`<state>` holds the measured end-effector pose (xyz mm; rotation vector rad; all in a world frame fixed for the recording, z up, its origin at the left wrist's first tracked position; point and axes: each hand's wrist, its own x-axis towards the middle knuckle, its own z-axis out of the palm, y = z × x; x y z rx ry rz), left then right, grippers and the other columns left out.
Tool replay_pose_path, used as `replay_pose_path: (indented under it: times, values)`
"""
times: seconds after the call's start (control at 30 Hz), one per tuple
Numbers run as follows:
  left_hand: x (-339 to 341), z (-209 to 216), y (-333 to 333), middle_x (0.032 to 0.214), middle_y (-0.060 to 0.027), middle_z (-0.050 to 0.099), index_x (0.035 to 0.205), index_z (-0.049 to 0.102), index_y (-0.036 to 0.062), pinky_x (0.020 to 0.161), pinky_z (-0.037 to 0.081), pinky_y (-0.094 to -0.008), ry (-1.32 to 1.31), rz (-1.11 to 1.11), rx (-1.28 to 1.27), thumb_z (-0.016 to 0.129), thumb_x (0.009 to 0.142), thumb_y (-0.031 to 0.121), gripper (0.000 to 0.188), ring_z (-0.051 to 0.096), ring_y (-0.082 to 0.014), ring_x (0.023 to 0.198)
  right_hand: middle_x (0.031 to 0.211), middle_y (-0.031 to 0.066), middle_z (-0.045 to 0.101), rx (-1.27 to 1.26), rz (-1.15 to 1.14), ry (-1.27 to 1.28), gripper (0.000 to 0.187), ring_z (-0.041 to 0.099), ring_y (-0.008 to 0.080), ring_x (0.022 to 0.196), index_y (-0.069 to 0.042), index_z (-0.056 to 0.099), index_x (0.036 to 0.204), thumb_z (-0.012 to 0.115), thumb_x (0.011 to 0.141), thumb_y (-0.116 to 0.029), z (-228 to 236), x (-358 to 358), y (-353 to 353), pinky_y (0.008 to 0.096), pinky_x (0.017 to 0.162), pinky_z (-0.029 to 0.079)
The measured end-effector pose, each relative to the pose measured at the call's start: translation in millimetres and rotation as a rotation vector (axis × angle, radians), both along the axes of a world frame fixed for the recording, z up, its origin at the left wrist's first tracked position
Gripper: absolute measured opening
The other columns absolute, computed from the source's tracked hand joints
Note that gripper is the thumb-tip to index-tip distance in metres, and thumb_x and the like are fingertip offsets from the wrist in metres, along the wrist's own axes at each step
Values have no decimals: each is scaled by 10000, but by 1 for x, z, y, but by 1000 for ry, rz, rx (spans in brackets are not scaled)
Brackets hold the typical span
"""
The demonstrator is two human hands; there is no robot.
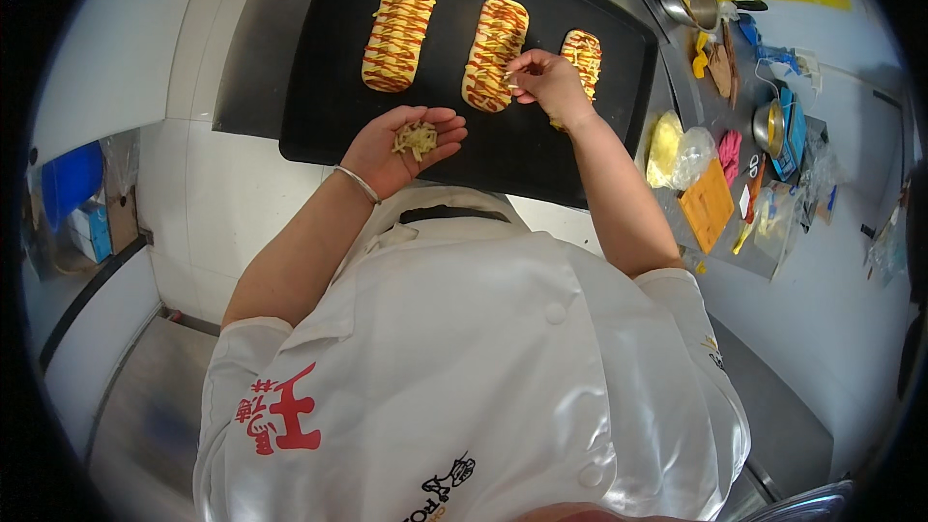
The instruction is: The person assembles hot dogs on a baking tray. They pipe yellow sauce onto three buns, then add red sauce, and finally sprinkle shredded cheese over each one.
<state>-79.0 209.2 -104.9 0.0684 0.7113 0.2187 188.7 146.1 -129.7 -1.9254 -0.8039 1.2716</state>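
Left of centre, the left hand lies cupped, palm up, holding shredded cheese above the black baking tray. Right hand fingers pinch a few shreds over the middle sauced bread; small, evenly scattered pinches should work best.

Pale shredded cheese, seemingly, loosely piled in cupped palm.

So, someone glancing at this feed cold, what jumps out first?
Three long breads striped with red and yellow sauce, lined up on a black tray at the top. Next, the left hand, palm up over the tray's near edge, cupping pale shredded cheese. The right hand pinches a few shreds between the middle and right breads.
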Motion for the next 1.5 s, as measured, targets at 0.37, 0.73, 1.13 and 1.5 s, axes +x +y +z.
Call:
replay_pose_path:
  times: [0.37, 0.73, 1.13, 1.5]
  values:
    - [-1, -4, 0, 1124, -214, 657, 1079, 642, -72, 951, 539, -405, -12, -4, -6, 434, 966, 149, 324, 645, -314, 1077, 791, 79, 709, 114, 346, -603, 138, 659, 146, 666, -45, 723, 974, 704, 845, -92, -2, -28, 5, 280, 658, 534]
    - [-8, -10, -2, 1126, -217, 656, 1078, 641, -74, 957, 537, -413, -16, 7, -26, 432, 968, 146, 323, 643, -317, 1081, 770, 82, 691, 141, 331, -708, 132, 643, 143, 619, -36, 695, 959, 675, 849, -106, -4, 10, 26, 289, 637, 530]
    - [-8, -2, 0, 1128, -218, 655, 1089, 637, -76, 945, 544, -407, -14, 31, -26, 446, 965, 145, 317, 639, -318, 1087, 884, 141, 704, 136, 260, -710, 151, 673, 306, 845, -78, 695, 966, 636, 827, -77, 5, 15, 43, 387, 763, 525]
    - [-6, -8, 0, 1129, -220, 651, 1093, 632, -79, 943, 545, -412, -12, 25, -36, 445, 969, 148, 319, 640, -323, 1085, 1026, 113, 713, 199, 370, -938, 296, 690, 252, 946, -76, 664, 1133, 608, 848, -18, 3, 36, 74, 348, 840, 534]
